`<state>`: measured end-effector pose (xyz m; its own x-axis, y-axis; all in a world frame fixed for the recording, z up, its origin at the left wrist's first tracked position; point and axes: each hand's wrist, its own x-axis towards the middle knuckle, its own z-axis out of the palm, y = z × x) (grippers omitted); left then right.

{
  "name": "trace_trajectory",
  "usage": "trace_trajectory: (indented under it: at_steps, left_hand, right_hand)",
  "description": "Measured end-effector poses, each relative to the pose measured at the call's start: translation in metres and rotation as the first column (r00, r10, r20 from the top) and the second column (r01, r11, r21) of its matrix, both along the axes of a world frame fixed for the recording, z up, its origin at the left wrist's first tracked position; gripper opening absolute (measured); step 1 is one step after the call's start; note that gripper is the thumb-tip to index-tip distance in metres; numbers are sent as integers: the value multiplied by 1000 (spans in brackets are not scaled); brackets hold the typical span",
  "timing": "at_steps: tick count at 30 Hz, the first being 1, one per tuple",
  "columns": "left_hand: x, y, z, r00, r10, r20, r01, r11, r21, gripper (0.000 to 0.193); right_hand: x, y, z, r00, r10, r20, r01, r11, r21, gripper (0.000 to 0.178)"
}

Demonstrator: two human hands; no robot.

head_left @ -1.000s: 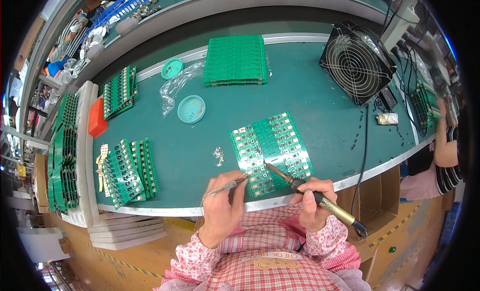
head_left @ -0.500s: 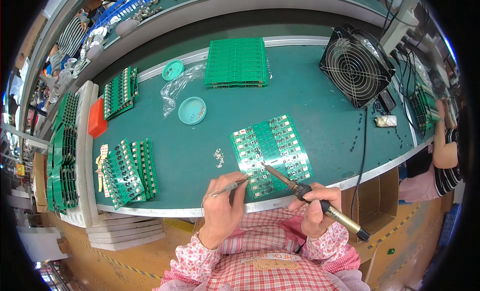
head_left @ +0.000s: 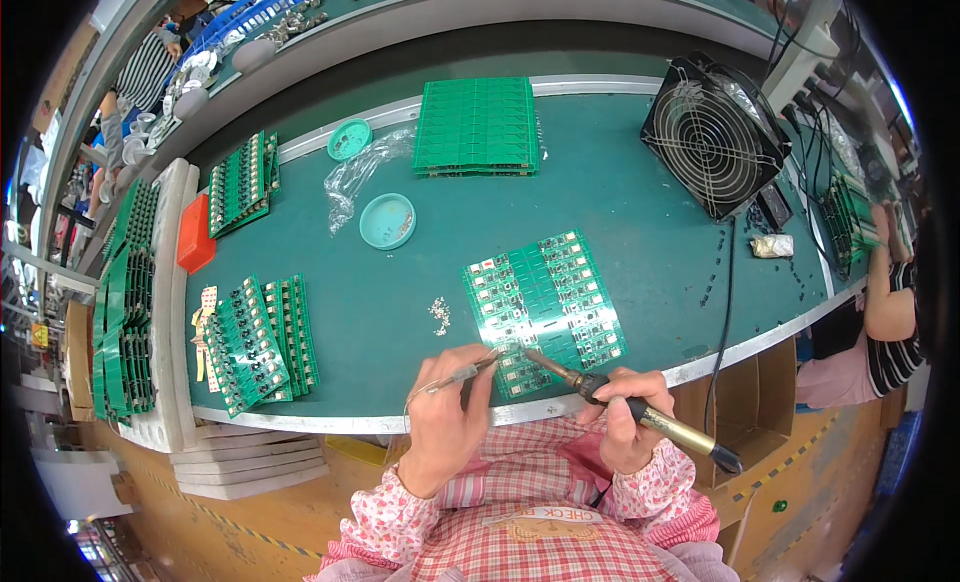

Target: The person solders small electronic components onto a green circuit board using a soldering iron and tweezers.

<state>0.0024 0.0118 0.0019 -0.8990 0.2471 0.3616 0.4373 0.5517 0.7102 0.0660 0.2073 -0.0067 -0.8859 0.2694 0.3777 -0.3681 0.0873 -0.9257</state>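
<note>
A green circuit board panel [head_left: 543, 312] lies on the mat near the table's front edge, with rows of small white and dark parts on it. My right hand [head_left: 634, 414] is closed round a soldering iron [head_left: 664, 423], whose tip is over or on the near left part of the panel; contact is too small to tell. Closed at the panel's near left edge, my left hand [head_left: 445, 410] grips a pair of tweezers [head_left: 462, 373] pointing at the board. Tiny loose components [head_left: 439, 315] lie in a small heap left of the panel.
Stacked green panels [head_left: 476, 128] lie at the back; more boards [head_left: 247, 347] lie at left. Two turquoise dishes, one nearer [head_left: 387, 222], sit beside crumpled clear plastic [head_left: 350, 182]. A black fan [head_left: 705, 142] stands at back right, a cable [head_left: 729, 312] hanging nearby. Another person's arm [head_left: 888, 292] shows at far right.
The soldering iron's tip has moved toward me on the panel, closer to the tweezers, and the iron's back end has shifted slightly. My left hand is almost still.
</note>
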Motion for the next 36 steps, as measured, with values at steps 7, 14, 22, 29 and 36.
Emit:
trace_trajectory:
  at_steps: [7, 14, 22, 29, 36]
  left_hand:
    - [0, 0, -1, 1000, -5, 6, 5, 1000, 1, 17]
    - [0, 0, -1, 1000, -3, -4, 3, 1000, -7, 17]
    - [0, -1, -1, 1000, -6, -12, 6, 1000, -5, 18]
    - [-1, 0, 0, 1000, -10, -13, 10, 1000, 0, 18]
    - [0, 0, -2, 1000, -9, -24, 9, 1000, -3, 18]
  right_hand:
    - [-5, 2, -4, 997, 35, 66, -42, 993, 108, 9]
    - [-12, 0, 1, 997, 75, 12, -76, 966, 247, 8]
    - [-15, 2, -5, 987, 119, -104, -81, 946, 315, 10]
    - [-18, 3, -3, 974, 162, -156, -89, 915, 394, 10]
    - [-5, 7, -6, 997, 44, -64, -30, 980, 198, 8]
